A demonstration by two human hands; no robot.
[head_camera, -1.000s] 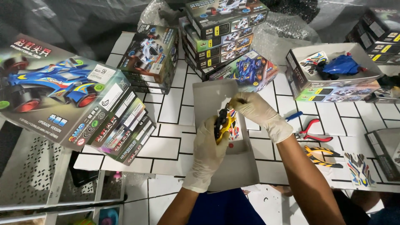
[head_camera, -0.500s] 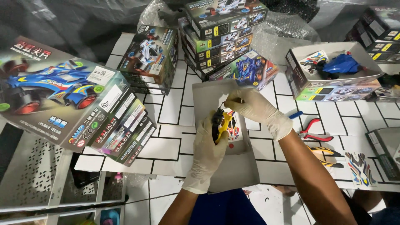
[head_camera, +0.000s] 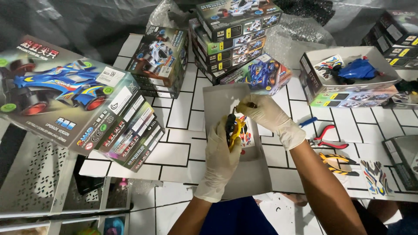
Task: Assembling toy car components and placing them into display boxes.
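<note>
Two hands in pale latex gloves work over the middle of a desk (head_camera: 174, 117) covered in white brick-pattern sheet. The left hand (head_camera: 221, 150) is clenched around one small yellow and black toy car chassis (head_camera: 232, 128), holding it upright just above one open grey cardboard box lid (head_camera: 244, 174) that lies flat at the near edge of the desk. The right hand (head_camera: 264, 114) pinches one tiny dark part (head_camera: 251, 105) between thumb and forefinger, right at the top end of the chassis; whether the part touches the chassis cannot be told.

At the left edge, one large boxed blue racing car kit (head_camera: 65, 95) rests tilted on top of a slanting stack of flatter boxes. Toward the far edge stand one small stack of boxes with a white car picture (head_camera: 159, 58) and one taller stack of dark boxes (head_camera: 233, 30); a single box with a blue car picture (head_camera: 261, 74) leans against the taller stack. At the far right corner, one open box holding a blue car body shell (head_camera: 352, 72) sits on another box.

Right of the hands lie one blue-handled tool (head_camera: 308, 122), one pair of red-handled pliers (head_camera: 328, 137), one pair of yellow and black cutters (head_camera: 339, 163) and one colourful sticker sheet (head_camera: 376, 176).
</note>
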